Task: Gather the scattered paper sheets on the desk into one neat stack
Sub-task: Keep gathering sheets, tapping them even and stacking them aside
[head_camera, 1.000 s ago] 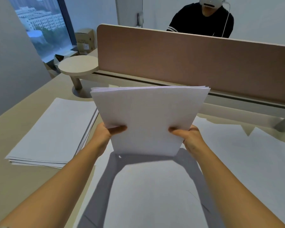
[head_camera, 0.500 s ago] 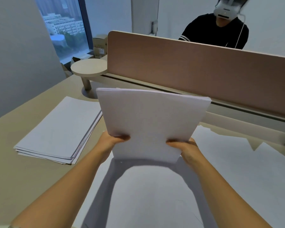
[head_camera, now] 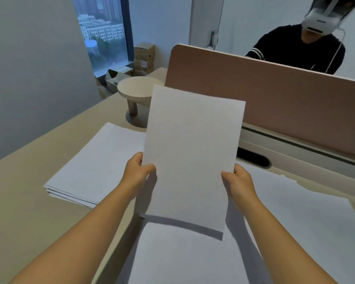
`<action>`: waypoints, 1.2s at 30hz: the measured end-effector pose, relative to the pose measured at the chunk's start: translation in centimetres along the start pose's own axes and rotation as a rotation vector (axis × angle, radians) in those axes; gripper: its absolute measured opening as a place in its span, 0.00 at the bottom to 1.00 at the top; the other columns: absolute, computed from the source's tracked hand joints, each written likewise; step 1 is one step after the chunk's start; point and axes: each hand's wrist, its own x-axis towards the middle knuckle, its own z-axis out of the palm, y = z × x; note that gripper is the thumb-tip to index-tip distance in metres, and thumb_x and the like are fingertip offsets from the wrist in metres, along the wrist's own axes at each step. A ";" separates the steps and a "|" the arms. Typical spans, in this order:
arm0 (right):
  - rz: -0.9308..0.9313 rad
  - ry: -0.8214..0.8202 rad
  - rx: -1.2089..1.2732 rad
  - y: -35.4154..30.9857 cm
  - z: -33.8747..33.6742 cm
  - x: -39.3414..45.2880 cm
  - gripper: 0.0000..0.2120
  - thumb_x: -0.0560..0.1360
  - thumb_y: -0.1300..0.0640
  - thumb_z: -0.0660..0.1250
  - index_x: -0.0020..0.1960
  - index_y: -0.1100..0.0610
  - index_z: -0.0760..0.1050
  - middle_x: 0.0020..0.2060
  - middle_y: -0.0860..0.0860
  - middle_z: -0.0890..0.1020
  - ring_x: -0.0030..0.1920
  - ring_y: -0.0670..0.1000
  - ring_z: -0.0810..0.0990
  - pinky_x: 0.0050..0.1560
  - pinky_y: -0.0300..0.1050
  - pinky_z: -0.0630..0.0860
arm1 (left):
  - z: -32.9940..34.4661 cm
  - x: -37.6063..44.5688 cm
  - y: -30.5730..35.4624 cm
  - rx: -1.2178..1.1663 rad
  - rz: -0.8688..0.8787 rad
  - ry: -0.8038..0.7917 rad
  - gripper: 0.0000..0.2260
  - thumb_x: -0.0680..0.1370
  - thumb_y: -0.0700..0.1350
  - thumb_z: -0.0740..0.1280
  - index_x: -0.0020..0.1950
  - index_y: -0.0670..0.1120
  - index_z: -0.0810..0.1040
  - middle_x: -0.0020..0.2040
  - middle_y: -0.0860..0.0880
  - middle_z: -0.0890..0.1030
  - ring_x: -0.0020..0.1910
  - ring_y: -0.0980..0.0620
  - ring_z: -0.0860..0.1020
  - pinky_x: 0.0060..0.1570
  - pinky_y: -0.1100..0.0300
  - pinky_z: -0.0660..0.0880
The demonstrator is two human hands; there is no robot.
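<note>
Nearest to me, loose sheets point(head_camera: 184, 261) lie flat on the worktop point(head_camera: 19, 218) under both forearms and run off to the right; they are not yet gathered. Above them I hold a sheaf point(head_camera: 191, 156) clear of the surface, its lower edge casting a shadow band on the sheets below. The left hand point(head_camera: 136, 174) grips its left edge with the thumb over the front face; the right hand point(head_camera: 237, 182) grips the right edge the same way, so both hands are clamped on the sheaf, one at each side. Change over the last second: the sheaf was held wide side across, top edge fanned and ragged; it now stands long side up, tilted slightly, and the top edge reads as one line. I take this as squaring-up done, or nearly so, after a turn in the hands. Beyond the left hand, the existing stack point(head_camera: 94, 167) sits on the worktop, layers visible at its near corner, untouched. I judge the next step is to lay the sheaf on that stack, then return for the loose sheets. Farther back: a round stand point(head_camera: 138, 89), the divider panel point(head_camera: 275, 95), and a person point(head_camera: 295, 50) seated behind it.
</note>
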 end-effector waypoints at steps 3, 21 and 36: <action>0.057 -0.028 -0.050 -0.4 4.8 1.4 0.11 0.76 0.67 0.57 0.36 0.59 0.68 0.28 0.52 0.67 0.29 0.49 0.64 0.30 0.39 0.63 | -4.4 2.7 -0.7 0.115 0.005 0.062 0.06 0.75 0.33 0.60 0.51 0.41 0.71 0.46 0.45 0.75 0.42 0.48 0.73 0.34 0.62 0.68; 0.208 0.047 -0.202 2.4 25.2 5.7 0.11 0.74 0.73 0.54 0.50 0.74 0.74 0.40 0.62 0.78 0.38 0.62 0.75 0.37 0.42 0.77 | -20.0 15.0 -7.6 0.571 -0.097 0.034 0.21 0.77 0.32 0.59 0.71 0.40 0.65 0.69 0.41 0.66 0.68 0.44 0.67 0.65 0.56 0.64; 0.238 0.197 -0.065 2.3 10.5 0.9 0.15 0.77 0.66 0.60 0.63 0.67 0.71 0.43 0.62 0.77 0.49 0.63 0.77 0.52 0.48 0.74 | -8.8 7.0 -2.3 0.606 0.072 0.106 0.20 0.78 0.40 0.64 0.69 0.43 0.66 0.71 0.42 0.66 0.70 0.42 0.63 0.67 0.50 0.64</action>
